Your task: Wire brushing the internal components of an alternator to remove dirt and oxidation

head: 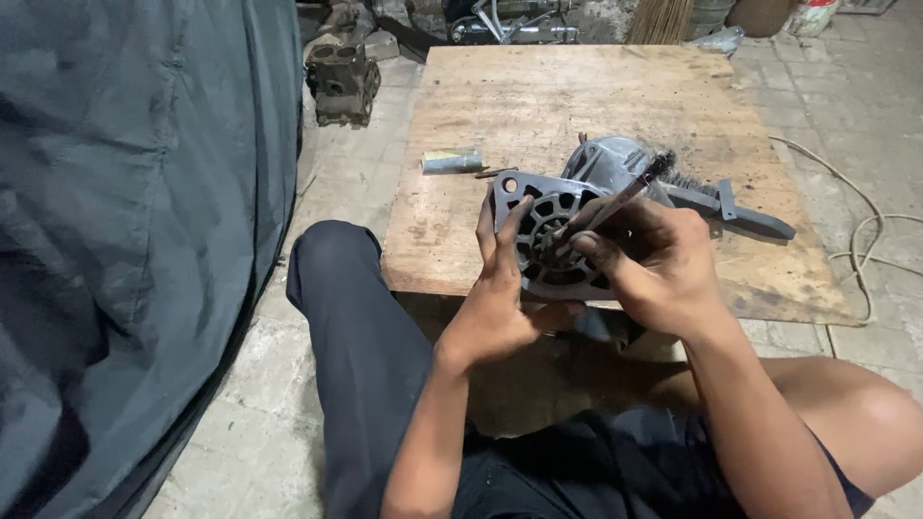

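My left hand (500, 288) grips a round grey metal cover with slotted vents (548, 226), holding it upright at the near edge of a low wooden board (538, 106). In my right hand (654, 259) is a thin brush (625, 197) with a dark bristle tip; its lower end rests against the cover's centre. Behind the cover lies a grey metal housing (611, 159) on the board. My knees frame the board's near side.
A small tube-like object (452, 161) lies on the board to the left. A dark flat metal bar (740, 213) lies to the right. A rusty metal block (341, 85) sits on the tiled floor. A cord (860, 240) trails right. Dark cloth hangs at left.
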